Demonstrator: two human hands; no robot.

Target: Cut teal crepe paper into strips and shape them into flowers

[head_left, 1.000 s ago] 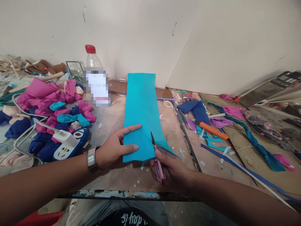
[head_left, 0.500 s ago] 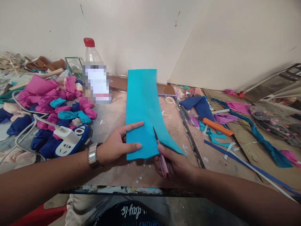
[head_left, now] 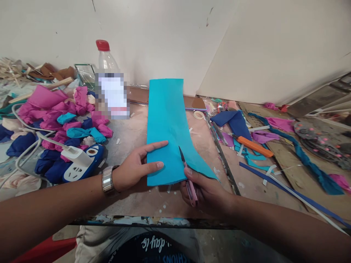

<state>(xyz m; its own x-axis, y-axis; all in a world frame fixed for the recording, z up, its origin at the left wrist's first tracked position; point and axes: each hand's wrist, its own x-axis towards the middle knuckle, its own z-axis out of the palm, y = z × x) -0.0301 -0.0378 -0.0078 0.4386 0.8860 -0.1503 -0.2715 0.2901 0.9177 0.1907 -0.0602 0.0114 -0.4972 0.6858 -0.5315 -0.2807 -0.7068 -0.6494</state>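
Observation:
A folded sheet of bright blue paper (head_left: pixel 166 120) is in front of me, its far end overlapping the foot of the wall in view. My left hand (head_left: pixel 137 164) grips its lower left edge, thumb and index finger stretched over the top; the other fingers are hidden. In my closed right hand (head_left: pixel 203 186) is a slim knife (head_left: pixel 192 193) with a pink handle. Its dark pointed blade lies against the paper near the lower right, pointing away from me. Right of the blade, the paper flares out in a flap over that hand.
Crumpled pink and blue paper pieces (head_left: pixel 52 109) and a power strip (head_left: pixel 82 166) with a white charger lie at left. A phone (head_left: pixel 113 95) leans against a red-capped bottle (head_left: pixel 105 58). At right are an orange utility knife (head_left: pixel 253 146), a tape roll (head_left: pixel 198 115) and paper scraps.
The paper's bottom edge looks slightly smoother, and its right flap sits a little differently. The left thumb has shifted slightly; both hands keep their hold. The camera view has moved a little.

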